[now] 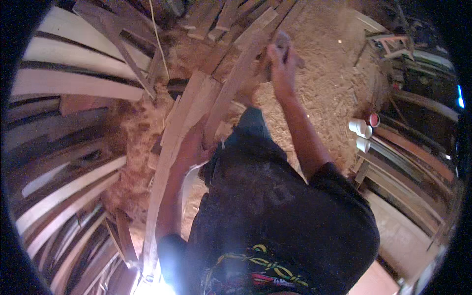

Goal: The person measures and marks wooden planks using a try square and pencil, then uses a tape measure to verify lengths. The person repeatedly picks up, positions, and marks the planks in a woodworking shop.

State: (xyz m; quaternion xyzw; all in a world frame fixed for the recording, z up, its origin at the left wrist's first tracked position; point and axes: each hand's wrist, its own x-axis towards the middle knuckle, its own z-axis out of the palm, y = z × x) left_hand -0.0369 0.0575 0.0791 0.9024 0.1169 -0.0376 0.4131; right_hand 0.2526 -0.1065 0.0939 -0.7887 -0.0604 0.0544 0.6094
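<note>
A long wooden board (194, 101) runs from the lower left up in front of me, with another narrow board (235, 81) along its right side. My left hand (193, 150) is closed on the long board near my waist, its fingers curled by the board's edge. Further forward, my right hand (283, 64) is stretched out beside the far part of the narrow board. It is closed round a small greyish block-like thing (281, 40), blurred and partly hidden by the fingers, so its kind does not show.
Wood shavings (324, 73) cover the floor. Stacked planks (78, 81) line the left side, and more timber (408, 147) lies along the right. White cups or tubs (358, 126) stand at the right. Several board ends (211, 24) lie ahead, near a hanging pale cord (158, 39).
</note>
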